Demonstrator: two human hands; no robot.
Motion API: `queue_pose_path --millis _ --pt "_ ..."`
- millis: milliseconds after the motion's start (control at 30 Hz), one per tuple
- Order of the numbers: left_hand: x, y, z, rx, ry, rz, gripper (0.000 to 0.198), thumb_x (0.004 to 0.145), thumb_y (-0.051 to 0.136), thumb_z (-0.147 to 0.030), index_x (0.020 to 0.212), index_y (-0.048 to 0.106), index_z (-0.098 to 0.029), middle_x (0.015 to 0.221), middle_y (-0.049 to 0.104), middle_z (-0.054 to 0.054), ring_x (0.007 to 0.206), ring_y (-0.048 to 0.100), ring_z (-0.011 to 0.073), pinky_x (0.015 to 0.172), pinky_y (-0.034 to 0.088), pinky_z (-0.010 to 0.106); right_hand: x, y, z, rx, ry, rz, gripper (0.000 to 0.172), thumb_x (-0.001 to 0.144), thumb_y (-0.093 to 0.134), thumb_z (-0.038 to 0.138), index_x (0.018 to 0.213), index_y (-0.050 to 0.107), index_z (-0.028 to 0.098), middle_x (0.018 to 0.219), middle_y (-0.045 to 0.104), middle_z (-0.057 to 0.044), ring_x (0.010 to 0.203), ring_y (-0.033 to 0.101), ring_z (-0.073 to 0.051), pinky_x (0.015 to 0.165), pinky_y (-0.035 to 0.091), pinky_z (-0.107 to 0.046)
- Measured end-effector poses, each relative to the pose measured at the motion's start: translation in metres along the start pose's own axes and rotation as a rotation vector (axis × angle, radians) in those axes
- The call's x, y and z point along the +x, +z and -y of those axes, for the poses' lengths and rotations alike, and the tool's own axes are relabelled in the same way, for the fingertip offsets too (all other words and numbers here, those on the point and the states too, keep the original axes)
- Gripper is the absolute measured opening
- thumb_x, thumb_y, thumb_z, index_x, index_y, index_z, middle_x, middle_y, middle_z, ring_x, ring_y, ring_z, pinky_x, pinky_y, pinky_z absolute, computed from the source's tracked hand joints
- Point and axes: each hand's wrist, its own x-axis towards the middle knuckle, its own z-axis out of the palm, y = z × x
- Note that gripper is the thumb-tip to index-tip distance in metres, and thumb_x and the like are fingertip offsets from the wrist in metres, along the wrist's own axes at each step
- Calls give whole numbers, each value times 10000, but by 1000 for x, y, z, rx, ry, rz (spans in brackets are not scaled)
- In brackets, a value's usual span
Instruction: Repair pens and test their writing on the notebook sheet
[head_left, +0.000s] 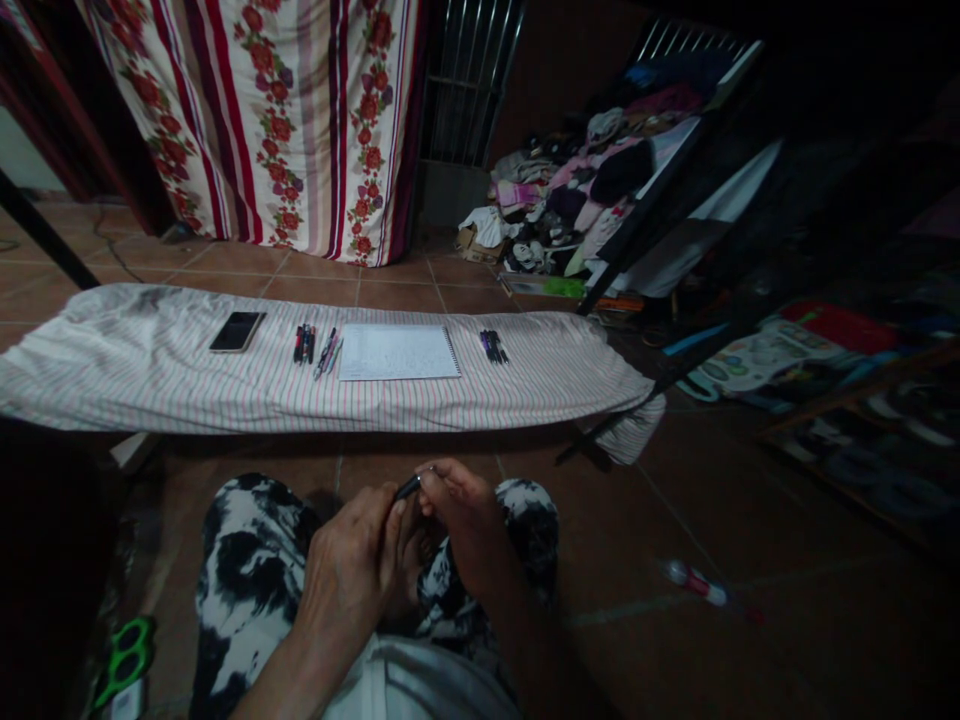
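Note:
Above my lap, my left hand [356, 555] is closed around one end of a dark pen [408, 487]. The fingertips of my right hand [465, 510] pinch the pen's other end. Both hands are close together, in front of the striped cloth-covered bench [225, 400]. On that cloth lies an open spiral notebook [397, 352] with writing on its page. To its left are a group of dark and red pens [304, 344] and a few lighter pens [328, 355]. Several dark and purple pens [493, 347] lie to its right. Much of the held pen is hidden by my fingers.
A phone [237, 332] rests on the bench's left part. Behind hangs a floral curtain [285, 130], with a heap of clothes [577, 190] at the back right. A plastic bottle [697, 583] lies on the tiled floor at right; a green object [129, 655] is at lower left.

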Motion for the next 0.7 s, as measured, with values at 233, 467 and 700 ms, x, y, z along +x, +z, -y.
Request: queue_pose_path --millis 233,467,700 --pt "1 -1 0 -13 -19 99 227 891 344 -256 833 553 -190 666 599 18 621 607 145 551 451 231 2 -4 -2 -103 -73 -46 191 711 618 348 759 655 167 705 631 -17 668 552 -138 618 402 -241" --pt "3 -5 3 -19 -111 211 277 900 312 -291 722 504 -201 618 588 6 582 600 145 512 427 226 1 -4 -4 -47 -48 15 189 719 614 353 795 653 184 669 598 3 608 520 -117 559 384 -222" --pt "4 -3 2 15 -10 60 235 894 333 -267 917 551 -183 753 633 40 694 626 158 609 483 249 6 -2 -10 47 -4 -7 255 708 622 404 796 601 166 616 541 21 570 478 -92 543 374 -206"
